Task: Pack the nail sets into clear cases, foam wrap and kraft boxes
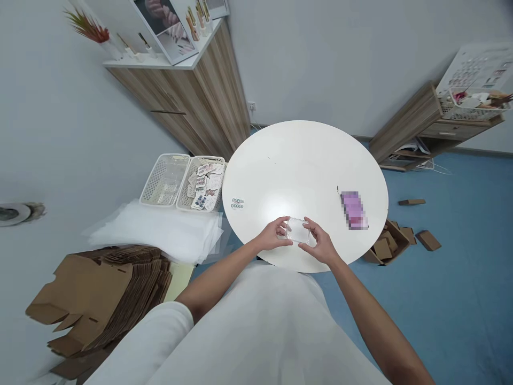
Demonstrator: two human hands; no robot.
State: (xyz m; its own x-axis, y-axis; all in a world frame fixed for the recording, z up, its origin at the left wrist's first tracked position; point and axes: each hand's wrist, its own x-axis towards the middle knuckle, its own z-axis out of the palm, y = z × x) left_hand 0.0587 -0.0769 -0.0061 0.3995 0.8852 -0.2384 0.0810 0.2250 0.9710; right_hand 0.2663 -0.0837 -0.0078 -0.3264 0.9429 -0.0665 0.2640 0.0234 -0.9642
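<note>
Between both hands, over the near part of the white round table (300,155), is a small clear plastic box (298,231). My left hand (276,234) grips its left side, thumb below and fingers above. On the opposite side, my right hand (320,243) pinches the right edge in the same way. Nothing can be made out inside the box. To the left on the tabletop lies a small set of teal press-on nails (237,203). A purple pixelated object (354,210) rests on the right side of the table.
Left of the table stand a basket of clear plastic boxes (163,187) and a basket of nail cards (204,184). Plastic sheets (156,231) and flattened cardboard boxes (100,299) are stacked nearer. At right, a carton (372,256) sits on the floor; a wooden cabinet (192,96) stands behind.
</note>
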